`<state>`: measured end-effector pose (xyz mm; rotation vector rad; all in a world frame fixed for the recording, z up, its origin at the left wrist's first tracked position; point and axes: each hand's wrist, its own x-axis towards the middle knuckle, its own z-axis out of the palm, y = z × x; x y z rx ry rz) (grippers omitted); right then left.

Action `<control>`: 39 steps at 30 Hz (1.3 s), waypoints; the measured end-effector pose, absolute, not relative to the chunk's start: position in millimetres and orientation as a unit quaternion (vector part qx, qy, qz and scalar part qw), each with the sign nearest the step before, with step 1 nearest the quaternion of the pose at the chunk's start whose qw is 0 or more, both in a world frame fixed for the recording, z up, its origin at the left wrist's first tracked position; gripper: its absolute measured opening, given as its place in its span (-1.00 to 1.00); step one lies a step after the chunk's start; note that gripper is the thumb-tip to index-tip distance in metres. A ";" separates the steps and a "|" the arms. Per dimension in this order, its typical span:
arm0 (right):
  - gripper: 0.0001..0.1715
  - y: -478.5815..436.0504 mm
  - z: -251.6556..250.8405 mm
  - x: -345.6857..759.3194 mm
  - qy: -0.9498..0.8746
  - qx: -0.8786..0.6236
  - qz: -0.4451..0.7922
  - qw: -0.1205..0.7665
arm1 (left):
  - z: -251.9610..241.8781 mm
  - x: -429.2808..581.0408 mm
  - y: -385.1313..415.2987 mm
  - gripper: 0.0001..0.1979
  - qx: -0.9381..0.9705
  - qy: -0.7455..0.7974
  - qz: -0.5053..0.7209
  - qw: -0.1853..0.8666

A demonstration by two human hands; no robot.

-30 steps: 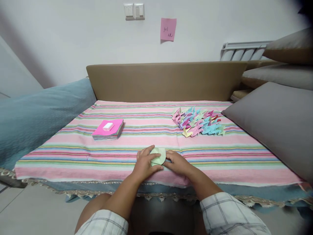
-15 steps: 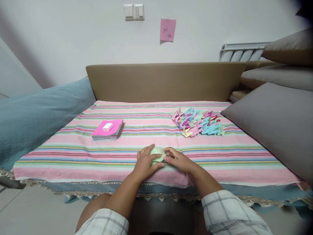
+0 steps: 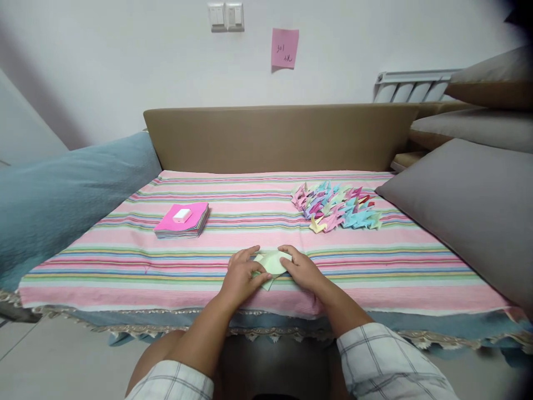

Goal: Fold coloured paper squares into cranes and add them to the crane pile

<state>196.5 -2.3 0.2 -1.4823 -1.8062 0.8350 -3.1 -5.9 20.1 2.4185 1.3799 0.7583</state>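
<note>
A pale green sheet of origami paper (image 3: 272,263), partly folded with a raised flap, lies on the striped cloth near its front edge. My left hand (image 3: 242,276) holds its left side, the thumb on the lower part and the index finger reaching along the top. My right hand (image 3: 303,269) pinches the flap at the right, thumb on top and fingers behind. Beyond my right hand sits a cluster of folded paper cranes (image 3: 333,206) in pink, blue, purple, yellow and green. The fingers cover parts of the sheet's edges.
A stack of coloured paper (image 3: 187,222) with a small white block (image 3: 182,215) on top is at the left. Grey cushions (image 3: 466,205) border the right side, a blue padded armrest (image 3: 83,194) the left. A brown backrest (image 3: 275,139) stands behind the striped cloth (image 3: 125,255).
The right hand has drawn the upper flap of the green paper out to the right, so more of the sheet shows. My left hand has shifted slightly left.
</note>
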 end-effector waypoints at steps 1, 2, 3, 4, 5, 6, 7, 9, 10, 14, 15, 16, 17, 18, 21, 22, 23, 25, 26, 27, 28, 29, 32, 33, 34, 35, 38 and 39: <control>-0.50 -3.7 1.6 197.6 -0.697 -0.564 0.310 0.318 | 19.7 -4.6 -5.2 -0.87 0.830 0.479 0.255 0.128; -0.43 -5.2 3.5 198.7 -0.708 -0.559 0.302 0.309 | 19.3 -5.5 -4.8 -0.87 0.829 0.485 0.247 0.129; -0.37 -6.7 5.7 199.7 -0.721 -0.550 0.296 0.299 | 19.0 -6.0 -4.4 -0.88 0.828 0.490 0.239 0.130; -0.34 -7.9 8.2 200.9 -0.736 -0.537 0.293 0.288 | 19.0 -6.0 -4.3 -0.88 0.828 0.494 0.231 0.132; -0.32 -8.8 10.5 202.1 -0.750 -0.523 0.292 0.281 | 19.0 -5.6 -4.2 -0.88 0.828 0.497 0.224 0.133; -0.33 -9.5 12.7 203.4 -0.762 -0.507 0.291 0.277 | 19.2 -5.0 -4.2 -0.87 0.829 0.498 0.217 0.135; -0.34 -9.8 14.4 204.6 -0.771 -0.494 0.292 0.278 | 19.3 -4.3 -4.3 -0.87 0.830 0.497 0.212 0.135; -0.36 -9.6 16.4 206.9 -0.781 -0.468 0.295 0.289 | 19.5 -3.1 -4.4 -0.86 0.833 0.496 0.205 0.134; -0.38 -9.3 16.8 207.7 -0.786 -0.457 0.294 0.296 | 19.3 -2.6 -4.2 -0.86 0.833 0.497 0.204 0.133; -0.57 -8.0 16.8 209.5 -0.807 -0.421 0.281 0.305 | 17.3 -2.9 -2.9 -0.86 0.832 0.499 0.204 0.132; -0.62 -8.0 17.1 209.9 -0.811 -0.417 0.279 0.302 | 16.8 -3.2 -2.6 -0.86 0.832 0.500 0.204 0.132; -0.65 -8.2 17.8 210.2 -0.813 -0.415 0.280 0.298 | 16.3 -3.6 -2.4 -0.85 0.832 0.500 0.202 0.131; -0.68 -8.4 18.7 210.6 -0.817 -0.412 0.281 0.290 | 16.1 -3.9 -2.2 -0.85 0.832 0.500 0.201 0.130; -0.72 -8.7 19.8 210.9 -0.820 -0.411 0.282 0.281 | 16.0 -4.1 -2.2 -0.86 0.833 0.500 0.200 0.130; -0.71 -8.8 23.1 210.8 -0.835 -0.411 0.269 0.248 | 16.2 -4.3 -2.6 -0.85 0.832 0.501 0.197 0.131; -0.72 -8.4 23.8 210.4 -0.839 -0.413 0.260 0.240 | 16.3 -4.3 -2.8 -0.85 0.832 0.502 0.196 0.132; -0.75 -7.7 24.2 209.7 -0.842 -0.415 0.252 0.234 | 16.3 -4.3 -2.9 -0.85 0.830 0.504 0.196 0.133; -0.82 -6.0 24.2 208.1 -0.846 -0.418 0.244 0.223 | 16.2 -4.4 -3.1 -0.85 0.829 0.508 0.196 0.131; -0.84 -5.1 23.9 207.3 -0.845 -0.421 0.243 0.220 | 16.1 -4.5 -3.2 -0.84 0.828 0.509 0.196 0.129; -0.84 -4.3 23.5 206.5 -0.844 -0.426 0.244 0.218 | 16.2 -4.7 -3.4 -0.84 0.827 0.512 0.196 0.127; -0.83 -3.6 23.0 205.8 -0.841 -0.432 0.244 0.217 | 16.4 -5.0 -3.6 -0.84 0.826 0.514 0.196 0.125; -0.82 -3.1 22.6 205.0 -0.838 -0.438 0.242 0.217 | 16.7 -5.3 -3.8 -0.83 0.824 0.517 0.196 0.123; -0.81 -2.1 22.1 202.0 -0.833 -0.457 0.225 0.218 | 17.9 -6.3 -4.8 -0.82 0.818 0.527 0.196 0.118; -0.81 -2.0 22.2 200.7 -0.832 -0.463 0.217 0.217 | 18.2 -6.5 -5.1 -0.81 0.816 0.531 0.195 0.117; -0.80 -1.9 22.4 199.3 -0.830 -0.470 0.209 0.215 | 18.4 -6.5 -5.3 -0.81 0.815 0.533 0.195 0.116; -0.80 -1.9 22.6 197.9 -0.828 -0.477 0.202 0.212 | 18.5 -6.5 -5.5 -0.81 0.813 0.536 0.196 0.116; -0.79 -2.1 22.8 193.8 -0.819 -0.505 0.185 0.201 | 17.8 -6.0 -5.5 -0.81 0.807 0.543 0.199 0.116; -0.79 -2.2 22.6 192.6 -0.815 -0.514 0.179 0.197 | 17.4 -5.8 -5.3 -0.81 0.805 0.546 0.201 0.115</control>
